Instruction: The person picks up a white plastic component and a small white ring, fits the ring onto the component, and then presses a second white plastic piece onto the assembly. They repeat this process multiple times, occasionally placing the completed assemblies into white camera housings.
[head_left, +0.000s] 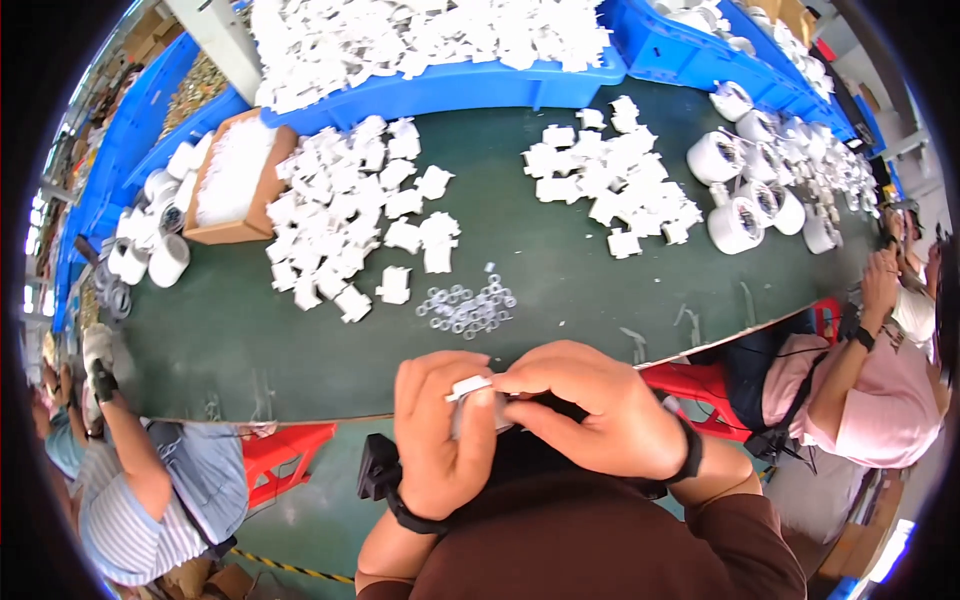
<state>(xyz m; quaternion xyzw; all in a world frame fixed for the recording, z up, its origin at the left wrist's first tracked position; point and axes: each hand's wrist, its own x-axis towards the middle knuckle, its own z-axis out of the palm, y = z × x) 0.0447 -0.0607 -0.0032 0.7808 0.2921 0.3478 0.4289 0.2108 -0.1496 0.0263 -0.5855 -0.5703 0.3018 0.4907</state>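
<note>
Close to my body, past the table's near edge, my left hand point(432, 440) is closed around a small white plastic part point(468, 386). Only one pale end shows between thumb and fingers. My right hand point(605, 405) meets it from the side, thumb and forefinger pinched at the part; whatever that pinch holds is too small to make out. Just beyond my hands a loose cluster of small clear rings point(465, 310) lies on the green table point(480, 200). Similar white plastic parts form a pile on the left point(335, 215) and another on the right point(620, 180).
A blue bin point(450, 90) heaped with white parts stands at the back. An open cardboard box point(230, 232) is at the left, beside white cylindrical housings point(168, 260). More round white housings point(735, 225) stand at the right. People sit on both sides, near red stools point(290, 450).
</note>
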